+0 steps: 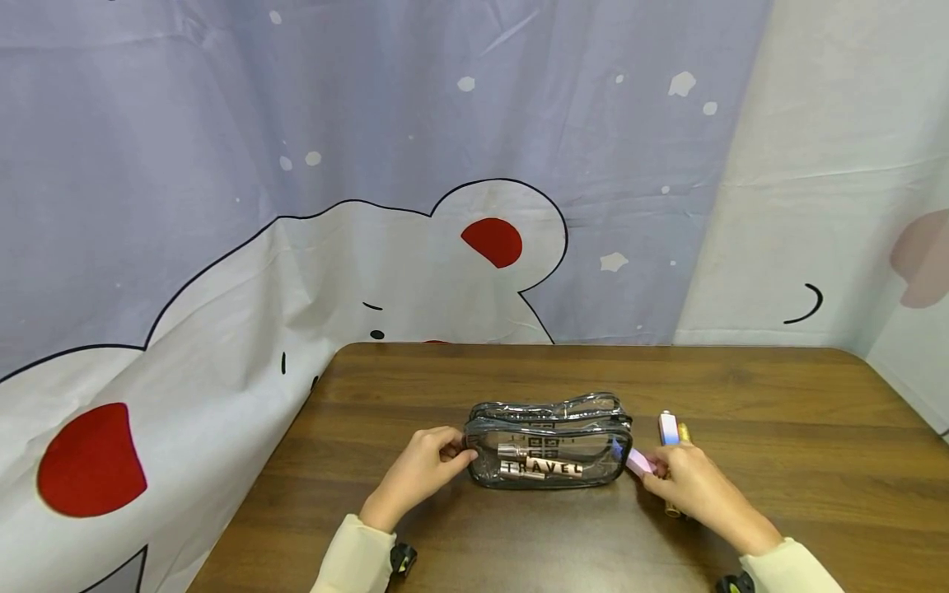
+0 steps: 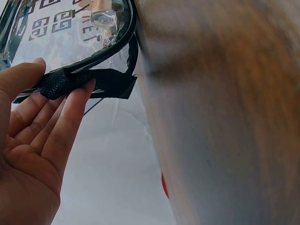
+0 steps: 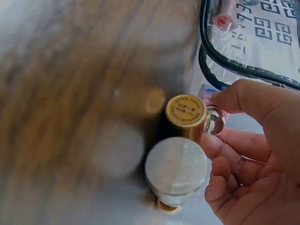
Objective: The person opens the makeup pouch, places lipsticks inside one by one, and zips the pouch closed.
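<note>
A clear pouch (image 1: 593,468) with black piping and the word TRAVEL stands in the middle of the table; several small tubes (image 1: 511,450) show through its front. At the pouch's left end, my left hand (image 1: 426,463) pinches a black fabric tab (image 2: 84,83) between thumb and fingers. By the opposite end, my right hand (image 1: 693,482) holds a slim pink tube (image 1: 639,463) between thumb and fingers. Its bluish tip shows through the clear plastic; whether it lies inside or behind, I cannot tell. A round silvery end (image 3: 214,120) of it shows in the right wrist view.
Beyond my right hand lies another pink-and-blue tube (image 1: 669,428). Gold tubes (image 3: 186,110) lie beside and under that hand, near a whitish round end (image 3: 176,166). The wooden table (image 1: 801,428) meets a patterned curtain (image 1: 630,165) at its back edge.
</note>
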The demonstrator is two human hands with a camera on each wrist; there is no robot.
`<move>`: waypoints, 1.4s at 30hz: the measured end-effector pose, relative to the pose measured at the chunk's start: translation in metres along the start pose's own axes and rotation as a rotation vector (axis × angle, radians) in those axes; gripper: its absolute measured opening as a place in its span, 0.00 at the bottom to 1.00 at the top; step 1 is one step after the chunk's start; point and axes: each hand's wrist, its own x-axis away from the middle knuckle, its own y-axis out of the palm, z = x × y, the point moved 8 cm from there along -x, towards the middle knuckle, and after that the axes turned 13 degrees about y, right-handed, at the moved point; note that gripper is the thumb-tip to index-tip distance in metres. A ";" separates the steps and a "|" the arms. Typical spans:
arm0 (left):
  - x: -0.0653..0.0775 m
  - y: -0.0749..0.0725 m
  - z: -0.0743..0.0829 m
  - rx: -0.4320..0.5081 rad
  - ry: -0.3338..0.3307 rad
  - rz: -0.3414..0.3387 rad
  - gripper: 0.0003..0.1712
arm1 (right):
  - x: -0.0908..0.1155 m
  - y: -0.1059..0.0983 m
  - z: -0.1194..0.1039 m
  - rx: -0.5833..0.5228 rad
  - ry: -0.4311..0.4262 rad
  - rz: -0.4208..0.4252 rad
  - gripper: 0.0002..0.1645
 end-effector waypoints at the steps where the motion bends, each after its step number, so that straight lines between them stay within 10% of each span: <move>1: 0.000 0.000 0.000 0.001 -0.001 -0.001 0.05 | 0.000 -0.002 0.000 0.002 -0.002 0.008 0.06; 42: 0.000 -0.002 0.002 -0.015 0.000 0.010 0.05 | -0.018 -0.078 -0.024 0.034 -0.143 0.205 0.07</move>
